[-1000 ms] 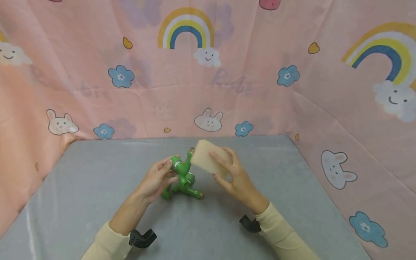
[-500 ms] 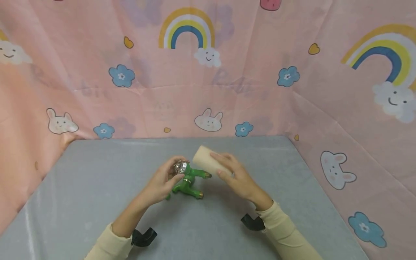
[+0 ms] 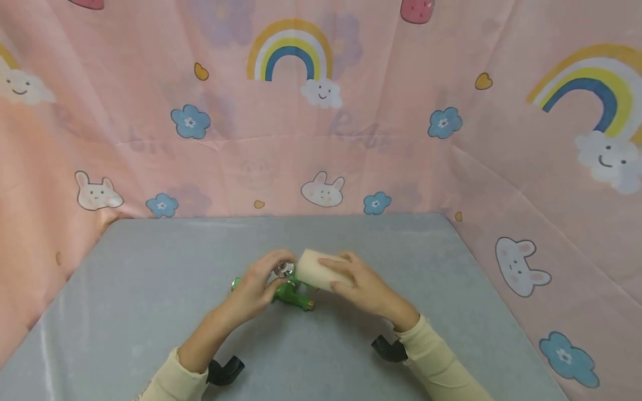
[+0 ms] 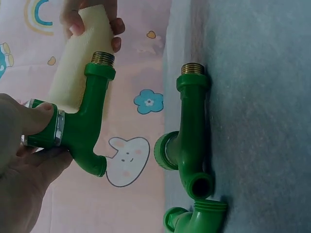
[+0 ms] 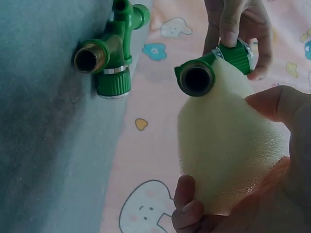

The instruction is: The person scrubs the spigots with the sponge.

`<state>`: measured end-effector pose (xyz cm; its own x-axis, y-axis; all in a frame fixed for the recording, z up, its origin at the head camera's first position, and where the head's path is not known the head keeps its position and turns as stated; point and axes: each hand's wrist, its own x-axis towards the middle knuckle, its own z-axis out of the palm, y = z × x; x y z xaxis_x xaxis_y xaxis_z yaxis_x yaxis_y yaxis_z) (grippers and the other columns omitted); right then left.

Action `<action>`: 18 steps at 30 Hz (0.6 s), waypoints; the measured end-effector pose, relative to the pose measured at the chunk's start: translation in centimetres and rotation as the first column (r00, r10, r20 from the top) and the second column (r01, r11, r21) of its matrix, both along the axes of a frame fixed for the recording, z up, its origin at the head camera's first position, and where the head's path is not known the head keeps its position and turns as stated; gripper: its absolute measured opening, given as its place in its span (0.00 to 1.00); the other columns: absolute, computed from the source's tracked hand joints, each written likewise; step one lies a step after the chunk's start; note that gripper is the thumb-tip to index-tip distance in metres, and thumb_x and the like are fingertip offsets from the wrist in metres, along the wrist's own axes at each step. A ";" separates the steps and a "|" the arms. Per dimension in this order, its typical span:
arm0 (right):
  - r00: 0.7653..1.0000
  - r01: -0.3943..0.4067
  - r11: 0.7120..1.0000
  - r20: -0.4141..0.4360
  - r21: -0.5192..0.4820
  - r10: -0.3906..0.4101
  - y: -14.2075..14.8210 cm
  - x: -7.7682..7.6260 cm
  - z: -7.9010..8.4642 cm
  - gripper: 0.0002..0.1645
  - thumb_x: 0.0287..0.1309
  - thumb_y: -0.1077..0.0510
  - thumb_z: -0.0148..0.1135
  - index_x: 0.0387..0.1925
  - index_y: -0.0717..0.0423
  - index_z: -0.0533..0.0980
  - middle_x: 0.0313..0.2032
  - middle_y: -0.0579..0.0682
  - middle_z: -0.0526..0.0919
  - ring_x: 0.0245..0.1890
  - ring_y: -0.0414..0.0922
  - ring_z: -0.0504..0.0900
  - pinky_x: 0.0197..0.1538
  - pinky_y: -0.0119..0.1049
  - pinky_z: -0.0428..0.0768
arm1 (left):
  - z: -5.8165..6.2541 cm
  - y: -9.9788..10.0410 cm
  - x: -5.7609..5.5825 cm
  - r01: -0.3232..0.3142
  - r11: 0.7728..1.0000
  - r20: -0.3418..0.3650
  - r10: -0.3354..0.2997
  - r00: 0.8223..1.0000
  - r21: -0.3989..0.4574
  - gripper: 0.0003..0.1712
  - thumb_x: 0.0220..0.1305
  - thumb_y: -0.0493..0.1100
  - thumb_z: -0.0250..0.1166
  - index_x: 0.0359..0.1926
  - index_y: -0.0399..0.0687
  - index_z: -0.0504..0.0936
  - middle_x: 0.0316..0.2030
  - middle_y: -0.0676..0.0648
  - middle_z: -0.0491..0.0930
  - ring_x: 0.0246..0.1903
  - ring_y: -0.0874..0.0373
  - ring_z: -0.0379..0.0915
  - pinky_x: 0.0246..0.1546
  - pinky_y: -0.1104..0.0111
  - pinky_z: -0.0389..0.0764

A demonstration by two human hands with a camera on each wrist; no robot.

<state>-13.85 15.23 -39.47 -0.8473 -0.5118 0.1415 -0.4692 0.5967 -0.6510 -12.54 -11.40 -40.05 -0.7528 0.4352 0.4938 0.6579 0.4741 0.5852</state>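
My left hand grips a green faucet by its ribbed knob, holding it above the table. The knob's clear, shiny end cap faces up in the head view. A cream sponge is in my right hand, thumb on one side and fingers on the other. In the right wrist view, the sponge's upper corner lies against the held faucet, close to its knob, and covers part of it. Below, a second green faucet with a brass thread lies on the table.
Another green faucet lies partly in view beside the second one, its far end showing left of my left hand. The grey table meets a pink printed cloth at the back and sides. Black mounts sit at my wrists.
My left hand has turned the faucet, so its knob end now faces up toward the head camera. My right hand has lowered the sponge and brought it left against the faucet.
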 end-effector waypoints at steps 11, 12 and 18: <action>0.998 0.032 0.999 0.053 0.038 -0.034 1.8 -0.3 1.1 0.30 0.68 0.56 0.57 0.70 0.42 0.72 0.67 0.57 0.70 0.51 0.51 0.76 0.47 0.42 0.76 | 0.1 -1.1 -0.3 -0.123 0.992 0.006 0.123 0.992 -0.012 0.26 0.58 0.24 0.68 0.57 0.42 0.77 0.55 0.41 0.81 0.52 0.50 0.80 0.54 0.56 0.84; 0.998 0.038 0.999 0.045 0.033 -0.040 2.0 -0.3 1.2 0.30 0.69 0.55 0.57 0.71 0.42 0.71 0.67 0.58 0.69 0.51 0.52 0.76 0.47 0.43 0.76 | 0.1 -1.2 -0.3 -0.134 0.991 0.004 0.134 0.991 -0.013 0.26 0.58 0.25 0.68 0.57 0.42 0.77 0.54 0.41 0.81 0.50 0.51 0.80 0.51 0.56 0.84; 0.993 0.042 0.997 -0.104 -0.063 -0.048 1.5 -0.2 1.1 0.33 0.70 0.53 0.60 0.74 0.41 0.67 0.67 0.61 0.69 0.48 0.51 0.76 0.44 0.39 0.76 | 0.0 -1.1 -0.5 -0.160 0.987 0.029 0.161 0.987 -0.011 0.25 0.59 0.27 0.69 0.58 0.42 0.77 0.54 0.43 0.82 0.48 0.52 0.81 0.50 0.56 0.85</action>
<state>-14.04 16.78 -38.41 -0.8480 -0.4614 0.2607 -0.5106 0.5797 -0.6349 -13.02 -12.50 -40.04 -0.8276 0.3115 0.4669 0.5551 0.5771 0.5990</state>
